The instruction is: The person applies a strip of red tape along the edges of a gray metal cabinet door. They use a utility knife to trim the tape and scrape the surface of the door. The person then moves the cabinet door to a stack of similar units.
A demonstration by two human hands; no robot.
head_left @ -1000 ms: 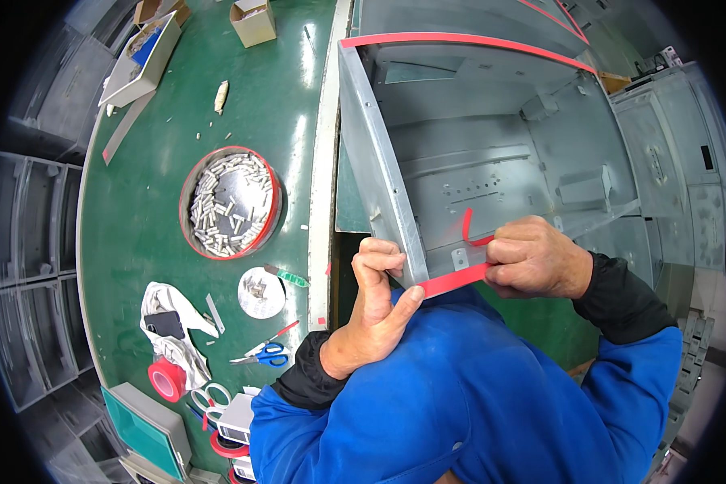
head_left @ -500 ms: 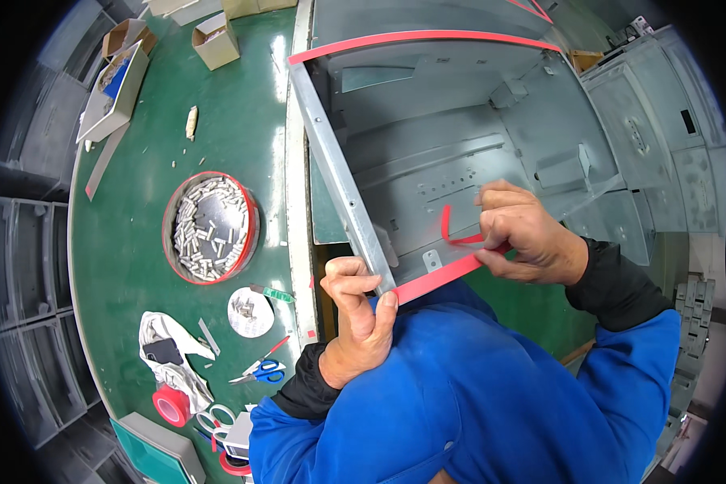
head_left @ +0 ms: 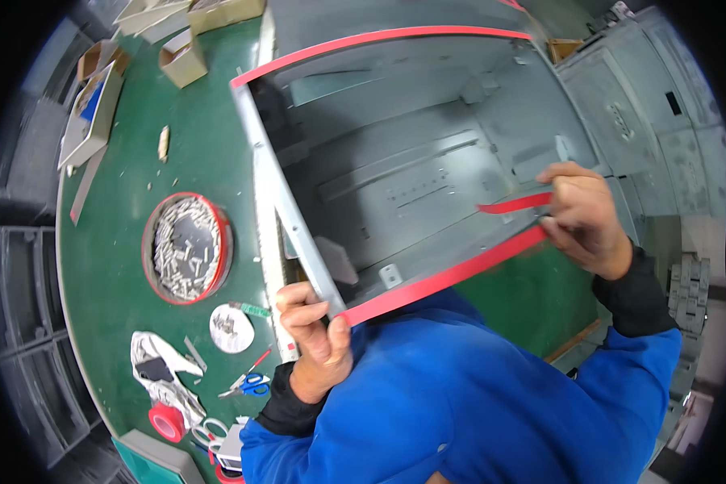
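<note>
A large grey metal box (head_left: pixel 355 177) stands open in front of me. Along its near edge runs red tape (head_left: pixel 448 276), and another red strip (head_left: pixel 379 37) lines its far edge. My left hand (head_left: pixel 319 347) grips the near left corner, with the thumb pressing the end of the tape and the fingers curled by the side rail. Pinched in my right hand (head_left: pixel 585 222) near the right end of that edge is the tape, whose loose end (head_left: pixel 508 204) sticks out to the left over the box's inside.
On the green table (head_left: pixel 226 161) at left stand a round red-rimmed tub (head_left: pixel 224 254) of small metal cylinders and several small boxes. Closer in lie blue scissors (head_left: pixel 255 385), a red tape roll (head_left: pixel 166 422) and a white cloth (head_left: pixel 147 347). More grey cabinets (head_left: pixel 669 121) stand at right.
My right hand has slid rightward along the near edge, and more red tape now covers it. The view has shifted, so the box appears further left. My left hand stays at the corner.
</note>
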